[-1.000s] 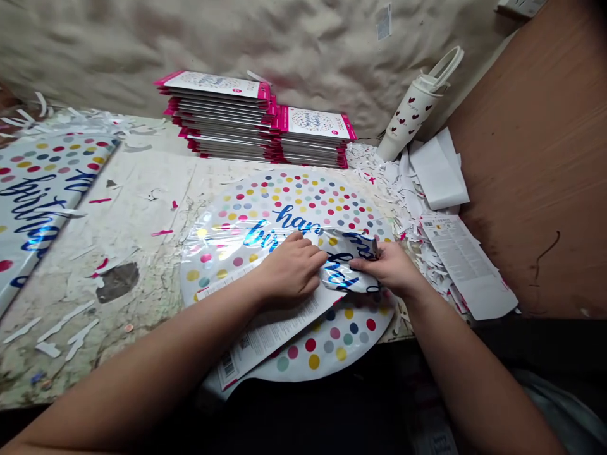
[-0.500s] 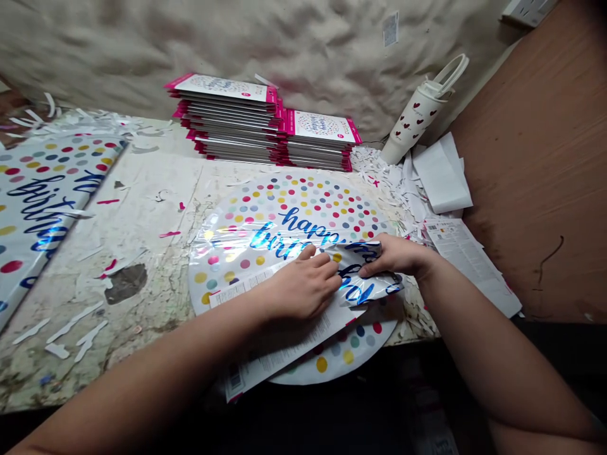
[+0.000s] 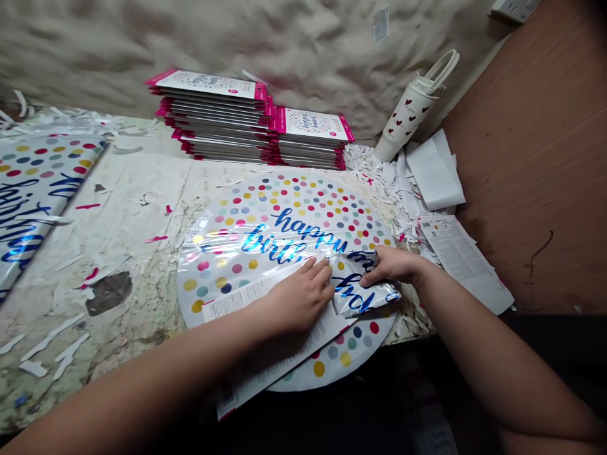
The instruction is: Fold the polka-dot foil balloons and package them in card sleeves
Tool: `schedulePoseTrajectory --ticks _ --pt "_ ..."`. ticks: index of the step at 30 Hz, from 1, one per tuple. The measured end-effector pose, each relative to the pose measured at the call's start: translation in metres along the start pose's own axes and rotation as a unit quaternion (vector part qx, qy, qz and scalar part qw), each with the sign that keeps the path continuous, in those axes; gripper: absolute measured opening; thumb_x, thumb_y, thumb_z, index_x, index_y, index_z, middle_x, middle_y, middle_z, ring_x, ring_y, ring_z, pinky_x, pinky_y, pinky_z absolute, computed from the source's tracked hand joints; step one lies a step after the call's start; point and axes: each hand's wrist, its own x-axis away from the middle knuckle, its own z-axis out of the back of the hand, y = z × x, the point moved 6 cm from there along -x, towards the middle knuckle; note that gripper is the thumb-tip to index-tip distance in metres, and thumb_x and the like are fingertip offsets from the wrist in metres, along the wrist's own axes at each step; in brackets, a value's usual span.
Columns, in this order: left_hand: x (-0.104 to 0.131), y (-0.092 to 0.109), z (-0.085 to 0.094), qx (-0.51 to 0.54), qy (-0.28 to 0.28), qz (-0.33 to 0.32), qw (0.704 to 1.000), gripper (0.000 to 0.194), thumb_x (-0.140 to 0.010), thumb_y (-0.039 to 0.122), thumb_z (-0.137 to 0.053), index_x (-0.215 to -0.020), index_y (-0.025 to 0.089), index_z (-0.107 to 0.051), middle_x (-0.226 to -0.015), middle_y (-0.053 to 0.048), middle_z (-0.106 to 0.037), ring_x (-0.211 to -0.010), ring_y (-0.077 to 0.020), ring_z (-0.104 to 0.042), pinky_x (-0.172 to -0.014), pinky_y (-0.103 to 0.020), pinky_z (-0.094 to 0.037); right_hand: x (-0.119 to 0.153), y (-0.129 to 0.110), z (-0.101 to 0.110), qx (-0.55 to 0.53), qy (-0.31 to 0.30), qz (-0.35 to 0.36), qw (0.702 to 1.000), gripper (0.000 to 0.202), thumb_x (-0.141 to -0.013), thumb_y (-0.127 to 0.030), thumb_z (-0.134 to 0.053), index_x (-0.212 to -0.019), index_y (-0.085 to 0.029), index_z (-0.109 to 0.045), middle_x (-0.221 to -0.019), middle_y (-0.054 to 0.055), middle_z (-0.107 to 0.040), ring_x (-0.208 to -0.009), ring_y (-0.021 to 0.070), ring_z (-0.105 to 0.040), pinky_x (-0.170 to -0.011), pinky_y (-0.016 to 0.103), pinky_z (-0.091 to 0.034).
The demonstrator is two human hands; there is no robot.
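A round white foil sheet [image 3: 303,202] with coloured dots and blue "happy birthday" lettering lies at the table's front edge. On it rests a printed card sleeve [image 3: 275,360], slanting up to the right. My left hand [image 3: 308,294] presses on the sleeve's upper part, fingers bent, the tips at the edge of a folded foil piece [image 3: 353,300]. That crumpled piece sticks out of the sleeve's right end. My right hand [image 3: 391,265] pinches its right side between thumb and fingers. The underside of my left hand is hidden.
Two stacks of pink-edged packets [image 3: 213,120] stand at the back. A white tumbler with hearts [image 3: 405,120] leans behind paper scraps [image 3: 379,170]. More dotted foil [image 3: 42,183] lies at the left. Printed cards [image 3: 462,259] lie at the right, beside a brown panel [image 3: 531,158].
The view has shifted slightly, moving the scene left. My left fingers have straightened a little, and the folded foil lies flatter beside them. My right hand keeps its pinch.
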Motion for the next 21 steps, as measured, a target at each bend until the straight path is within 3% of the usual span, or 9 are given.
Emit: schedulePoseTrajectory --ticks 5,11,17,21 --pt "-0.002 -0.001 -0.001 -0.002 -0.005 0.016 1.000 0.028 -0.085 0.018 -0.037 -0.100 0.010 -0.059 -0.122 -0.020 -0.050 -0.128 -0.0331 -0.031 -0.104 -0.051 -0.022 -0.004 -0.002 -0.005 -0.116 -0.003 0.029 0.993 0.044 -0.054 -0.031 -0.081 -0.092 -0.014 -0.066 -0.091 0.008 -0.071 -0.078 0.0193 -0.066 -0.074 0.031 -0.054" --pt "-0.006 -0.003 0.000 0.040 -0.002 0.014 0.999 0.024 -0.084 0.022 -0.039 -0.091 0.011 -0.060 -0.112 -0.019 -0.052 -0.112 -0.0300 -0.046 -0.099 -0.045 -0.031 -0.007 0.004 -0.001 -0.174 0.034 0.019 0.984 0.040 -0.052 -0.027 -0.083 -0.088 -0.015 -0.067 -0.086 0.007 -0.072 -0.072 0.0185 -0.066 -0.068 0.028 -0.054" --pt "-0.005 -0.008 0.006 0.054 0.029 -0.003 0.998 0.021 -0.085 0.024 -0.040 -0.086 0.013 -0.057 -0.098 -0.013 -0.054 -0.095 -0.0253 -0.047 -0.090 -0.043 -0.033 0.001 -0.005 -0.004 -0.138 0.073 0.055 0.986 0.040 -0.050 -0.025 -0.082 -0.085 -0.014 -0.066 -0.076 0.003 -0.069 -0.065 0.0153 -0.062 -0.063 0.027 -0.051" --pt "-0.001 -0.012 0.016 0.093 0.051 -0.017 0.994 0.018 -0.087 0.023 -0.036 -0.084 0.016 -0.053 -0.090 -0.008 -0.054 -0.088 -0.0220 -0.044 -0.085 -0.041 -0.032 0.012 -0.019 -0.012 -0.061 0.103 0.105 0.987 0.027 -0.053 -0.029 -0.078 -0.069 -0.013 -0.063 -0.061 -0.003 -0.061 -0.056 0.0111 -0.053 -0.056 0.025 -0.044"
